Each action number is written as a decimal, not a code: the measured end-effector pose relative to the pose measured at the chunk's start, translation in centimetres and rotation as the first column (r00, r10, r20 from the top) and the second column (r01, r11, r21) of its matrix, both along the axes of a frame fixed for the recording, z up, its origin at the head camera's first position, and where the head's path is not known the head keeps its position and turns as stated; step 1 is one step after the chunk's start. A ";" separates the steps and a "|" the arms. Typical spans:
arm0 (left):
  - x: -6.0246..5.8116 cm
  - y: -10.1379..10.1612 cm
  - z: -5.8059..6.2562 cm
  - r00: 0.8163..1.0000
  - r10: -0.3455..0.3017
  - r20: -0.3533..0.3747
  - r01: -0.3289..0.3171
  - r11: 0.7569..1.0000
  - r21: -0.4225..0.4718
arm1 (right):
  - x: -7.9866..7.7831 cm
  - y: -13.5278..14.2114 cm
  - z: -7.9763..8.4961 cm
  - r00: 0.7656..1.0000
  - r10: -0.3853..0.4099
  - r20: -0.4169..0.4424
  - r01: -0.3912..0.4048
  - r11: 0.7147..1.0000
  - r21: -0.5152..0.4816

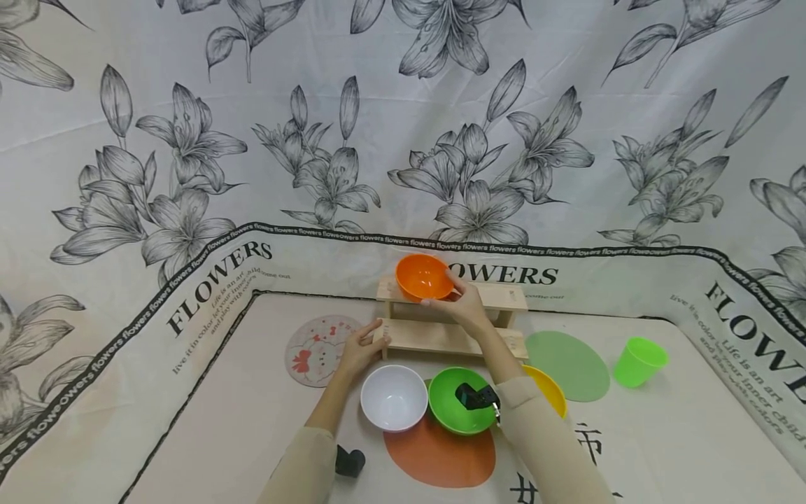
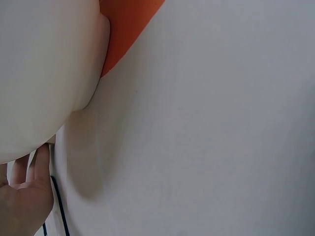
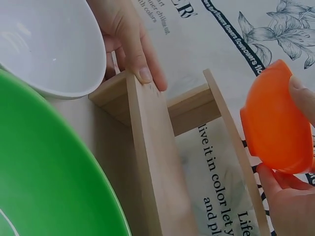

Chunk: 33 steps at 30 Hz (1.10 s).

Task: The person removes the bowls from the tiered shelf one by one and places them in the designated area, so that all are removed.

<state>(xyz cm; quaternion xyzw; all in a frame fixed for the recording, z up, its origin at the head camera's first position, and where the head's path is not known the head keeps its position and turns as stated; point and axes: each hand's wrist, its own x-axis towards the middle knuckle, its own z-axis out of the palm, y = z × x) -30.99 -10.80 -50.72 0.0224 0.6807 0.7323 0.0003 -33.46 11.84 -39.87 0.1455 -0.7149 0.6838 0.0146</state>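
Note:
My right hand pinches an orange bowl by its side, thumb at the rim and fingers under it. In the right wrist view the orange bowl is tilted, close over the upper board of a two-step wooden rack. My left hand grips the left end of the rack's lower board; the right wrist view shows its thumb on top. In front of the rack stand a white bowl, a green bowl and a yellow bowl, partly hidden by my right sleeve.
A bright green cup stands at the right near a round green mat. A round patterned mat lies left of the rack, and an orange mat is partly under the bowls. Flowered cloth rises behind.

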 end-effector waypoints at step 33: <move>0.1 -0.1 -0.2 1.000 -0.018 -0.010 0.018 1.000 0.000 | 5.4 5.0 0.1 0.998 0.023 -0.059 -0.021 0.999 0.032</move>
